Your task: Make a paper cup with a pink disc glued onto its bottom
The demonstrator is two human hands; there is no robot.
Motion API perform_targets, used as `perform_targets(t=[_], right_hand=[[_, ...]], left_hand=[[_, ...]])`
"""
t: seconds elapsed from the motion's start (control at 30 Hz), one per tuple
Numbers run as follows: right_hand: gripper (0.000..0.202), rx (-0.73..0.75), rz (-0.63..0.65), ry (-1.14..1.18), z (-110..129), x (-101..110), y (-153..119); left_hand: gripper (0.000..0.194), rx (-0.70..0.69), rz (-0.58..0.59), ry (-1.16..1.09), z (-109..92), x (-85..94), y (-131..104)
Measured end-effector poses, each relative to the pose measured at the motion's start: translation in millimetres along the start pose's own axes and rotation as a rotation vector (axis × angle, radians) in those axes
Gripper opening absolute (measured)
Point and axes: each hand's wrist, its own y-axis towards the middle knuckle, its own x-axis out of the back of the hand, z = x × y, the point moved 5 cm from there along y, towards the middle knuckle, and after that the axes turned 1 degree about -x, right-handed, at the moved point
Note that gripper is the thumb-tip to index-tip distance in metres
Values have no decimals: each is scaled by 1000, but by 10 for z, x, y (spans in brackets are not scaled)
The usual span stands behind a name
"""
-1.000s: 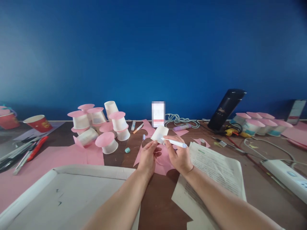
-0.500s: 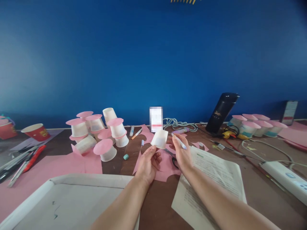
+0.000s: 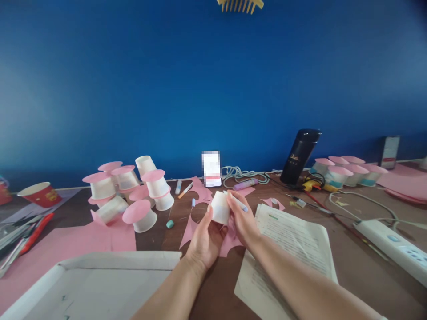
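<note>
Since half a second ago both hands have drawn together and lower: the small white cup [image 3: 220, 207], then pinched up at arm's reach by the left hand alone, now sits between the two hands just above the table. Left hand [image 3: 204, 238] grasps the cup from 7 o'clock, thumb up its near side, remaining fingers hidden behind it. Right hand [image 3: 243, 220] closes on the cup from 3 o'clock while gripping a white pen [image 3: 237, 202] with a blue cap; how the pen is pinned cannot be made out, as the fingers overlap. Cup's long axis stands near upright, tilted slightly toward 1 o'clock; whether mouth or base is on top is hard to tell. Pen's long axis runs from 10 to 4 o'clock, blue end toward 4 o'clock, the other end hidden behind the cup rim. Pink paper sheet [image 3: 193, 223] with cut-out edges lies under the hands, mostly covered by them. At 9 to 10 o'clock, well apart, a heap of white cups with pink discs [image 3: 133, 191]. At 4 o'clock, an open printed booklet [image 3: 293, 235] partly covered by the right forearm. At 7 o'clock, a white cardboard tray [image 3: 110, 262], cut off by the bottom edge. White power strip [image 3: 390, 244] at 3 o'clock, cut off at right.
</note>
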Motion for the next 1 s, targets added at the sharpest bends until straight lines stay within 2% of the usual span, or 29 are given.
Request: perform_targets(t=[0.07, 0.13, 0.27, 0.37, 0.5, 0.57, 0.73, 1.0], right_hand=[[38, -97, 35, -26, 48, -47, -61], [35, -88, 33, -61, 107, -63, -90], [32, 42, -74, -107, 152, 4, -72], [30, 169, -31, -153, 229, 1, -83], [28, 407, 134, -306, 474, -94, -200], [28, 461, 177, -388, 558, -131, -244], [24, 558, 153, -453, 622, -138, -240], [24, 603, 129, -504, 600, -119, -221]], left_hand=[[36, -10, -36, -11, -5, 13, 3], [32, -31, -89, -13, -23, 61, 25], [27, -99, -194, -25, -86, 197, 92], [27, -116, -234, -52, -112, 258, 130], [26, -149, -139, -44, -130, 199, 138], [26, -142, -73, -21, -120, 152, 132], [30, -141, -48, -4, -84, 156, 141], [32, -185, -8, 47, -82, 146, 154]])
